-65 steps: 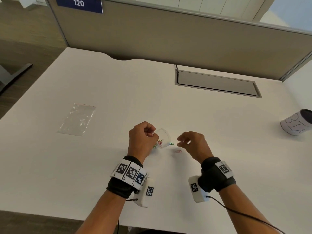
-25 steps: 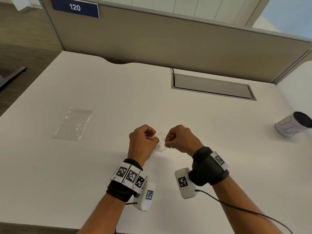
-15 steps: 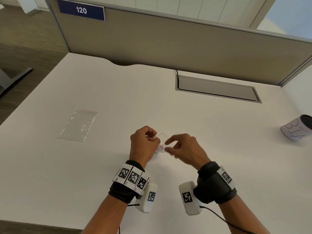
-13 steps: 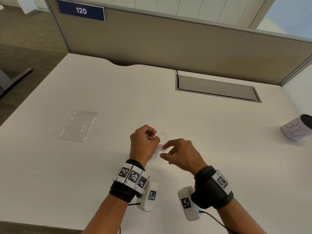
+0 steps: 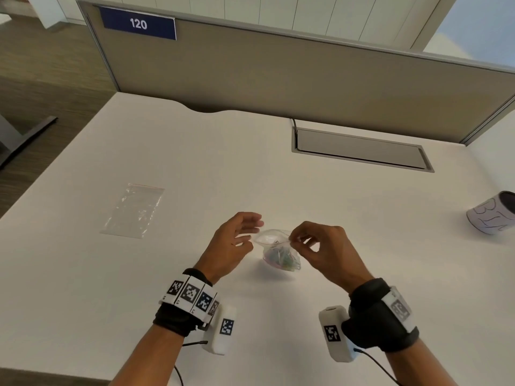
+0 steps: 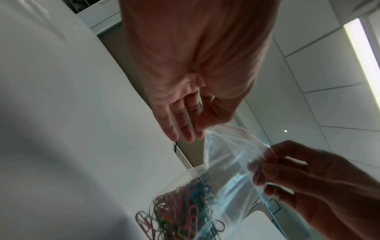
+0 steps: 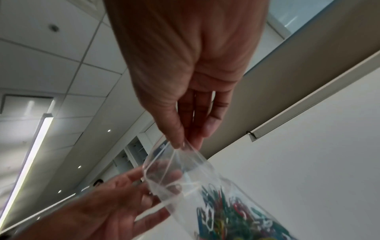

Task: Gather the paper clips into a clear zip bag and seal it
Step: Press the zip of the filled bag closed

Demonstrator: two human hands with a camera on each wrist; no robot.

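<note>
A small clear zip bag (image 5: 274, 238) hangs above the white desk (image 5: 278, 190), its mouth open, with a bundle of coloured paper clips (image 5: 282, 258) in its bottom. My right hand (image 5: 292, 240) pinches the bag's top right corner between thumb and forefinger, as the right wrist view shows for the hand (image 7: 182, 143) and bag (image 7: 185, 175). My left hand (image 5: 248, 232) is at the bag's left corner with straight, spread fingers touching it. The left wrist view shows those fingers (image 6: 186, 134) at the red zip edge of the bag (image 6: 226, 146), with the clips (image 6: 185, 216) below.
A second, empty zip bag (image 5: 132, 210) lies flat at the left of the desk. A paper cup (image 5: 493, 217) lies on its side at the right edge. A grey cable hatch (image 5: 359, 151) and a partition (image 5: 278, 79) bound the back.
My right hand dropped a clip in, then took the bag's right corner. My left hand's fingers have straightened out of their pinch. The bag now hangs stretched between the hands.
</note>
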